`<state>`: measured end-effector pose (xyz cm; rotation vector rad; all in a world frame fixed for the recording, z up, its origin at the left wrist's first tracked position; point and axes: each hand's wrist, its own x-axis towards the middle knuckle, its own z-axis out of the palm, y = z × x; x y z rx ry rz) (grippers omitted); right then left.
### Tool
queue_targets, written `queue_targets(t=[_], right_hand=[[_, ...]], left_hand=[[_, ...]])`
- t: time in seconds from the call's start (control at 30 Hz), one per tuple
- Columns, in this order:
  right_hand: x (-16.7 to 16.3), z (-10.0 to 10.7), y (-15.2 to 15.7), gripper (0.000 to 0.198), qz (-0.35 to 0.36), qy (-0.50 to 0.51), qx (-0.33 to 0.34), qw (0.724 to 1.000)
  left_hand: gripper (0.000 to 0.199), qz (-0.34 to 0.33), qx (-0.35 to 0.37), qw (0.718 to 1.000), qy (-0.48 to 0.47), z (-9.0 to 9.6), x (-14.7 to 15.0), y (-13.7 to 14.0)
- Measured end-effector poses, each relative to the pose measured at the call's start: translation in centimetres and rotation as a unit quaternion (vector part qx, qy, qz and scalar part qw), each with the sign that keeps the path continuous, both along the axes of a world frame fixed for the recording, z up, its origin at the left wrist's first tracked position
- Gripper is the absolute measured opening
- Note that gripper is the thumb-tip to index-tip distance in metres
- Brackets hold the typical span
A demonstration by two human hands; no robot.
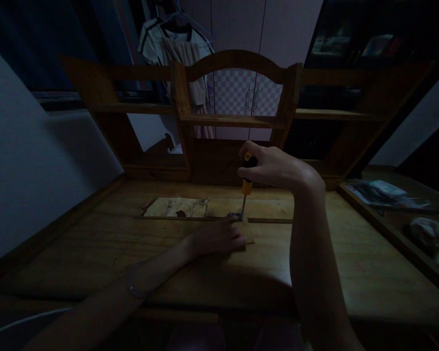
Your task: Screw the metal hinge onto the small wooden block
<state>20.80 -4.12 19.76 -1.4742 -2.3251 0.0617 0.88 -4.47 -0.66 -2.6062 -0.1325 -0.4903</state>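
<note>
No readable text, label, brand, number or sign is showing anywhere in the dim head view; the yellow-and-black screwdriver (pixel 247 176) is carrying no legible marking, the papers (pixel 382 192) lying on the side surface at the right are showing only blurred print that cannot be read, and the items behind the dark cabinet glass (pixel 354 46) at the upper right are appearing too dark and too small for any letters to be made out
</note>
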Motion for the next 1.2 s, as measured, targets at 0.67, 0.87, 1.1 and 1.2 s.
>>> queue_targets(t=[0.67, 0.87, 1.1, 1.2], right_hand=[[0.6, 0.3, 0.0, 0.033, -0.002, -0.022, -0.012, 1.0], [0.6, 0.2, 0.0, 0.027, 0.008, -0.022, 0.001, 1.0], [0.5, 0.4, 0.0, 0.032, 0.008, -0.009, -0.014, 1.0], [0.3, 0.5, -0.2, 0.028, 0.016, -0.011, 0.001, 1.0]], left_hand=[[0.012, 0.06, 0.014, 0.998, 0.019, -0.1, -0.4, 0.4], [0.012, 0.084, -0.001, 0.996, 0.043, -0.5, -0.5, 0.5], [0.014, 0.064, 0.011, 0.998, 0.027, -0.2, -0.6, 0.4], [0.014, 0.051, 0.016, 0.999, 0.004, -0.2, -0.7, 0.6]])
